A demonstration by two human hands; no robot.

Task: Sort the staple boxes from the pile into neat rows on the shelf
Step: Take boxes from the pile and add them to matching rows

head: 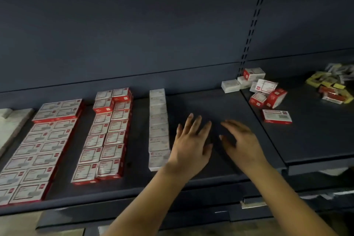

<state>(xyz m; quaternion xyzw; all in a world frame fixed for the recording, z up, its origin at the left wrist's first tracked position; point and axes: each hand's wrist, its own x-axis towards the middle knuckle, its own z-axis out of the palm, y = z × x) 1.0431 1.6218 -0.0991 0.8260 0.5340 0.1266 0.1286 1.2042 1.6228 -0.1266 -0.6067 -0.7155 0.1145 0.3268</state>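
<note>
Red-and-white staple boxes lie in neat rows on the dark shelf [210, 105]: a wide double row [38, 149] at the left, a second double row [107, 134] in the middle, and a single row of white boxes [158, 128] beside it. A loose pile of boxes [262, 90] sits at the back right, with one box [277, 116] lying apart in front of it. My left hand [191, 143] hovers flat, fingers spread, just right of the white row. My right hand [243, 142] hangs beside it, fingers relaxed. Both hold nothing.
A heap of yellow, red and white small packets [333, 86] lies at the far right of the neighbouring shelf. A pale slab [11, 122] rests at the far left. The slotted upright [251, 25] divides the two shelf bays.
</note>
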